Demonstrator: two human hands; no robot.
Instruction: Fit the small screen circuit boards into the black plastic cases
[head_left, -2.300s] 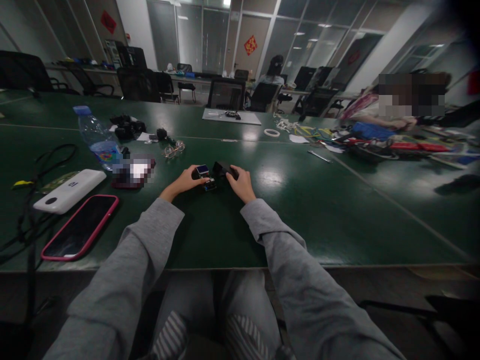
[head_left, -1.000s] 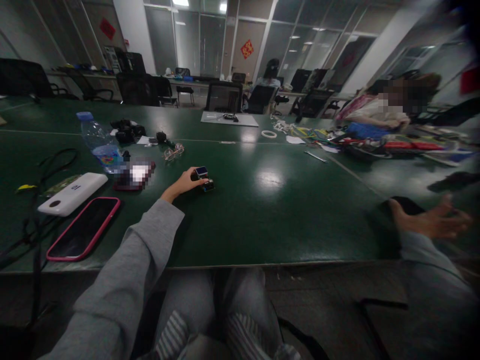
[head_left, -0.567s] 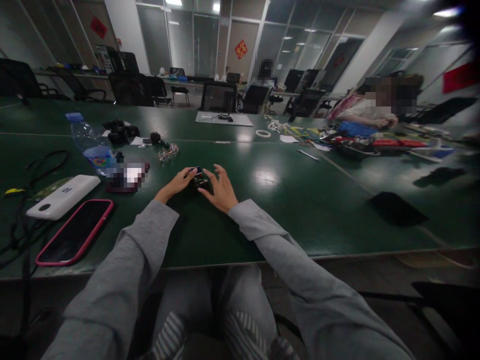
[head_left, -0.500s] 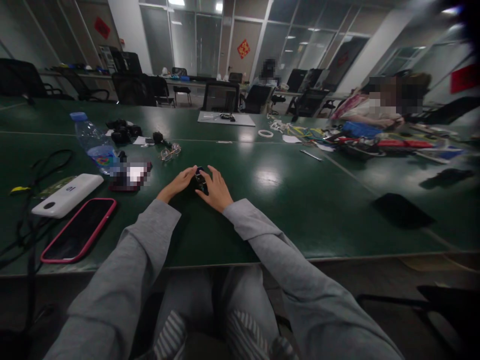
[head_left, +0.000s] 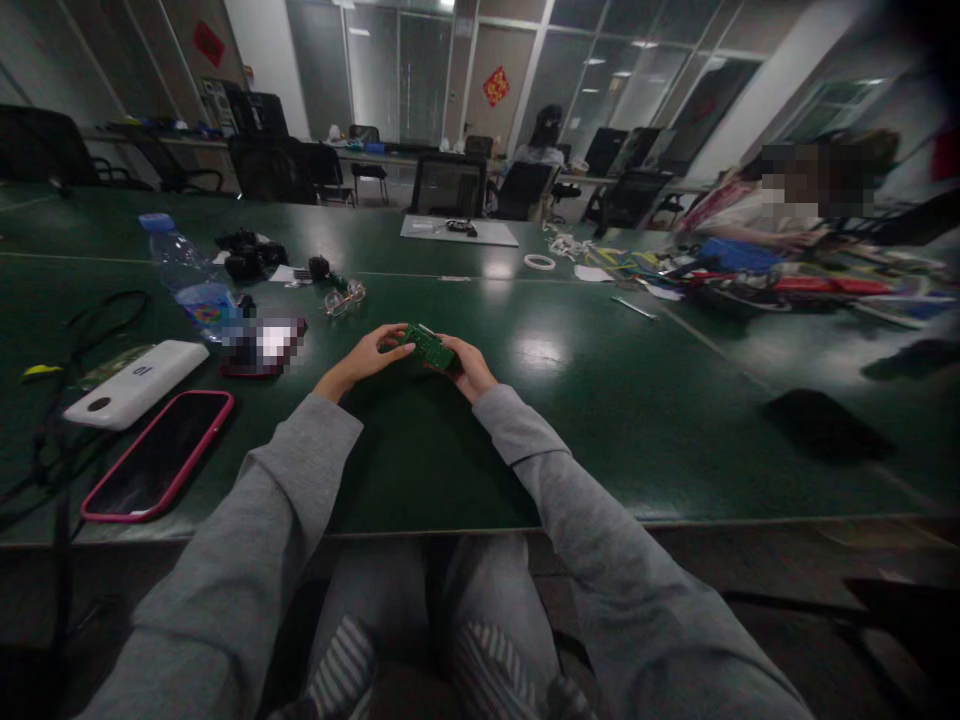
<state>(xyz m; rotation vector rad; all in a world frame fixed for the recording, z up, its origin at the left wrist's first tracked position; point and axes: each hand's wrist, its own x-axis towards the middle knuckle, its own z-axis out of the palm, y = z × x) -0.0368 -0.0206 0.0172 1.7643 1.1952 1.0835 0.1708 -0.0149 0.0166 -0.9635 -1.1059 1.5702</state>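
Observation:
A small green circuit board [head_left: 430, 349] is held between my two hands above the dark green table [head_left: 435, 450], its flat face turned up toward me and tilted. My left hand [head_left: 369, 357] grips its left end, thumb on the face and fingers behind the far edge. On the other end, my right hand [head_left: 469, 366] is closed around the board's right side, with most of its fingers hidden beneath. What lies under the board cannot be seen.
To the left are a phone in a pink case [head_left: 157, 455], a white power bank [head_left: 139, 384], another phone [head_left: 262, 348], a plastic bottle [head_left: 187, 280] and glasses [head_left: 345, 298]. Cables and parts [head_left: 780, 285] clutter the right, near another person. A white board [head_left: 420, 228] lies farther back.
The hands had a dark object between them; now the green face of a circuit board shows. My right hand has moved right and turned, its fingers now under the board.

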